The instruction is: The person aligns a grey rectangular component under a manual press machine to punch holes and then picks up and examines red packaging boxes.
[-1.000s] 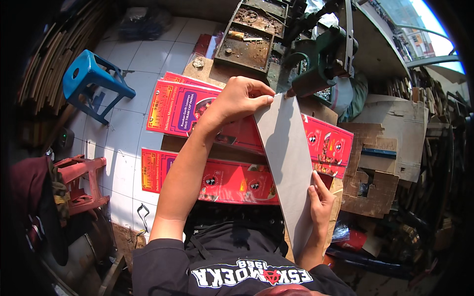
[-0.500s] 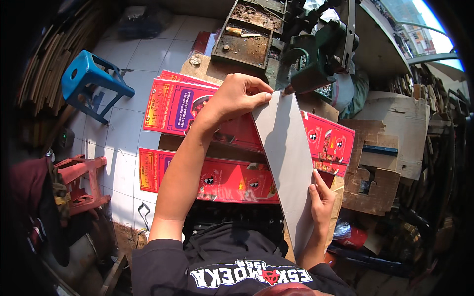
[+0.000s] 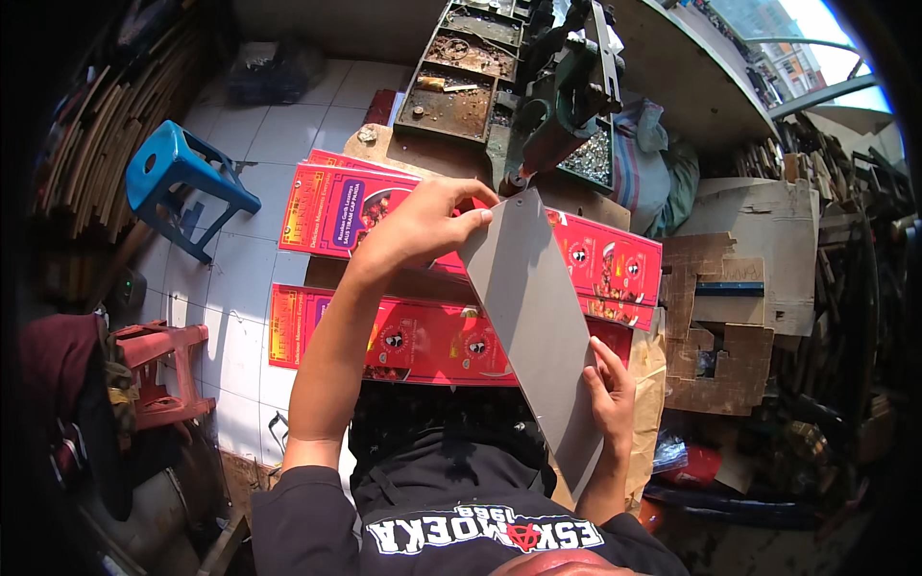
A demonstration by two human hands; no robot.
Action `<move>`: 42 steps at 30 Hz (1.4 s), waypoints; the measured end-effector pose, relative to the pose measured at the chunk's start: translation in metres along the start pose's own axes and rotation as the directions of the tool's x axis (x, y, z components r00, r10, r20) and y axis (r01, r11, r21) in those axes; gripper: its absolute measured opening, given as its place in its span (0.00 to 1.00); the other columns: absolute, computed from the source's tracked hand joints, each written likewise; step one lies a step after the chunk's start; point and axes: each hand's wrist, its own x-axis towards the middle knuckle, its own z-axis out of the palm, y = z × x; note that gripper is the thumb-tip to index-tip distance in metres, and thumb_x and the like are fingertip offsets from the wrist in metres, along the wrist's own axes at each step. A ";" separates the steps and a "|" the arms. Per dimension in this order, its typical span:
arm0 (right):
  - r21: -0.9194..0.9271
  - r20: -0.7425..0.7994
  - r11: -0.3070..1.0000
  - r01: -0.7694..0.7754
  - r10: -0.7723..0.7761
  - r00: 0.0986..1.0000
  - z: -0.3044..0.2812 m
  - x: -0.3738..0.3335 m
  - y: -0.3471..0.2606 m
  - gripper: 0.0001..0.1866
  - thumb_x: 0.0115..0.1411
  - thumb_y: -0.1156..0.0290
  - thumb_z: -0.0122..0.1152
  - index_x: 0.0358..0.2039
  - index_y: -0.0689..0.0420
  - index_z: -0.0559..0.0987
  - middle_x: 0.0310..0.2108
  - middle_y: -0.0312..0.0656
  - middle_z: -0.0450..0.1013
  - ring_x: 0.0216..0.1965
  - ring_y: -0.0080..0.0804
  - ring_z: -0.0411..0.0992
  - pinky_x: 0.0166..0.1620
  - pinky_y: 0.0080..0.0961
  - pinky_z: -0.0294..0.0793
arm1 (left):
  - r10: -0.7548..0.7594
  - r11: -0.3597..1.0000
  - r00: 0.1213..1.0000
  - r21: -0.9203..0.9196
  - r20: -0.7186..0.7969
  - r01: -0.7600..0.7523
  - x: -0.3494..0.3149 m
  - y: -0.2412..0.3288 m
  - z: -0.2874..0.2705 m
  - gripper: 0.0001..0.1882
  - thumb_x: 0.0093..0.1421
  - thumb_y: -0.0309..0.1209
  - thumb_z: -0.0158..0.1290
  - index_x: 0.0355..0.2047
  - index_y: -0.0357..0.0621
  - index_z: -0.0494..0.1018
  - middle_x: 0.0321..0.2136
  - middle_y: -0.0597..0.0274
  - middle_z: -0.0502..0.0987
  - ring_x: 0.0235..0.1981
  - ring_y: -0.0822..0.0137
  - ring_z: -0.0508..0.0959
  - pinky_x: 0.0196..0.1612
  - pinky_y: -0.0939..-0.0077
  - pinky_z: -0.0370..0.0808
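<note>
A compartmented metal tray [image 3: 437, 133] at the top centre holds dark scraps and small loose bits; at least three sections show. Right of it, a second tray [image 3: 612, 165] is strewn with glinting pieces too small to identify. One gray panel [image 3: 533, 298] slants through the middle, its pointed upper end, with one small eyelet [image 3: 520, 203], just below the green machine [image 3: 560, 137]. The left hand [image 3: 432, 226] pinches its upper left edge between thumb and fingers; the right hand [image 3: 612, 389], half curled, holds its lower right edge. Beneath lie red printed panels [image 3: 442, 341] in two groups, the upper with at least two. White tiled floor [image 3: 240, 250] separates their left ends from two stools, one blue [image 3: 182, 178], one red [image 3: 163, 374].
</note>
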 end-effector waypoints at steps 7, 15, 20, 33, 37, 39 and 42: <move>-0.398 0.248 0.838 0.373 -0.294 0.923 0.013 0.038 -0.025 0.17 0.56 0.80 0.67 0.47 0.56 0.84 0.36 0.44 0.78 0.37 0.35 0.76 0.38 0.25 0.75 | 0.010 0.997 0.962 -0.067 -0.272 -0.030 -0.042 -0.032 0.009 0.13 0.65 0.26 0.52 0.46 0.34 0.79 0.33 0.58 0.84 0.35 0.75 0.80 0.41 0.78 0.77; -0.525 0.196 0.702 0.481 -0.451 0.871 0.025 0.196 -0.068 0.21 0.63 0.75 0.61 0.57 0.58 0.76 0.53 0.51 0.73 0.52 0.43 0.75 0.53 0.31 0.73 | 0.079 0.996 0.946 -0.008 -0.316 -0.086 -0.040 -0.042 0.011 0.12 0.63 0.26 0.53 0.43 0.33 0.80 0.29 0.51 0.84 0.30 0.71 0.83 0.37 0.75 0.78; -0.748 0.295 0.491 0.446 -0.356 0.887 0.026 0.276 -0.060 0.16 0.63 0.73 0.60 0.52 0.59 0.78 0.55 0.51 0.72 0.50 0.52 0.74 0.51 0.37 0.74 | 0.107 0.993 0.938 -0.015 -0.329 -0.119 -0.034 -0.045 0.015 0.12 0.61 0.25 0.53 0.42 0.33 0.80 0.27 0.48 0.83 0.29 0.65 0.84 0.35 0.72 0.77; -0.722 0.372 0.456 0.520 -0.377 0.848 0.029 0.338 -0.041 0.11 0.55 0.76 0.60 0.39 0.62 0.78 0.34 0.51 0.78 0.40 0.52 0.78 0.44 0.41 0.75 | 0.197 0.976 0.893 -0.005 -0.404 -0.217 -0.037 -0.052 0.019 0.11 0.60 0.26 0.54 0.40 0.34 0.80 0.29 0.43 0.82 0.31 0.52 0.84 0.37 0.65 0.78; -0.639 0.500 0.165 0.752 -0.654 0.568 0.030 0.349 -0.046 0.12 0.53 0.76 0.61 0.39 0.65 0.79 0.32 0.55 0.79 0.36 0.53 0.79 0.40 0.42 0.75 | 0.182 0.980 0.897 0.004 -0.402 -0.197 -0.036 -0.052 0.017 0.11 0.60 0.26 0.54 0.40 0.35 0.81 0.27 0.45 0.82 0.27 0.60 0.83 0.34 0.70 0.78; -0.621 0.357 0.498 0.605 -0.508 0.784 0.020 0.352 -0.042 0.11 0.48 0.78 0.59 0.33 0.67 0.79 0.25 0.60 0.75 0.30 0.58 0.77 0.33 0.41 0.75 | 0.170 0.982 0.906 -0.010 -0.387 -0.189 -0.032 -0.054 0.019 0.11 0.60 0.26 0.54 0.40 0.34 0.81 0.28 0.47 0.83 0.28 0.64 0.83 0.34 0.71 0.78; -0.725 0.270 0.463 0.510 -0.490 0.829 0.024 0.353 -0.045 0.12 0.47 0.77 0.59 0.34 0.68 0.80 0.29 0.62 0.77 0.33 0.54 0.79 0.35 0.38 0.75 | 0.130 0.988 0.925 -0.034 -0.356 -0.152 -0.033 -0.049 0.017 0.11 0.62 0.26 0.54 0.41 0.33 0.80 0.26 0.49 0.83 0.27 0.70 0.82 0.34 0.74 0.77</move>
